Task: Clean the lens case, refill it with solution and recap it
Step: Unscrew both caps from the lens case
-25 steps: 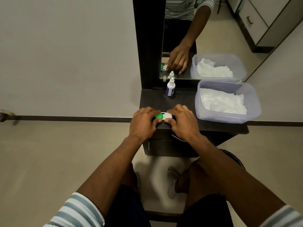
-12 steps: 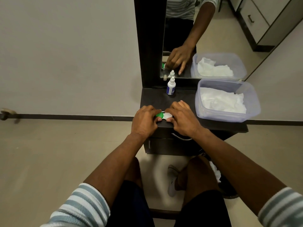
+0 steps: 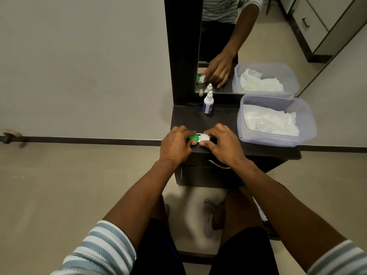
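Hands are meeting at the front edge of the dark dresser top [image 3: 218,120], where the lens case [image 3: 199,138] is sitting. The left hand [image 3: 175,144] is curling its fingers round the green cap [image 3: 193,137], and the right hand [image 3: 224,144] is pinching the white cap [image 3: 204,138] between thumb and fingers. A small white solution bottle [image 3: 208,103] is standing upright at the back edge, just in front of the mirror [image 3: 258,36]. A clear plastic tub [image 3: 278,139] holding crumpled white tissues [image 3: 270,121] is occupying the right side, well apart from the case.
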